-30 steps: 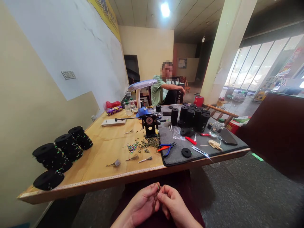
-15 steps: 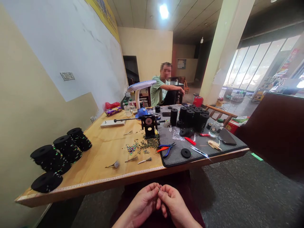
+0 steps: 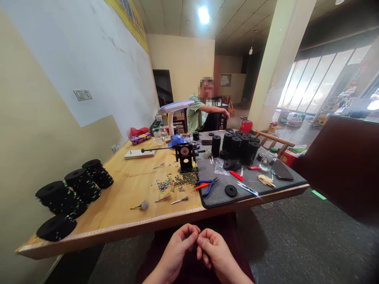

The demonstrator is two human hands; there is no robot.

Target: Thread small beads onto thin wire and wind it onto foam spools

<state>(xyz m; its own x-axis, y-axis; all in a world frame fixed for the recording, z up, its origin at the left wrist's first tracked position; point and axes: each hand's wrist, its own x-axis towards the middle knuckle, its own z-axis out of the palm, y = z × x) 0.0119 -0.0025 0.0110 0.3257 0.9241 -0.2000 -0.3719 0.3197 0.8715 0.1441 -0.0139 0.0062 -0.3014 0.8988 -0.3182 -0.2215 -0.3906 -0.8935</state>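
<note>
The bare left hand [image 3: 180, 246] and bare right hand [image 3: 212, 247] sit close together below the light-brown wooden worktop [image 3: 115, 201], fingers pinched narrow, any contents too small to tell.

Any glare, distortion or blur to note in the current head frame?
Head view: the white ceiling light is blown out, and the tall, pale window panes are washed out; head view, the broad cream pillar leans, probably wide-angle distortion; low in the head view, the bare left hand and bare right hand are clear, but anything between them is too small to make out.
</note>
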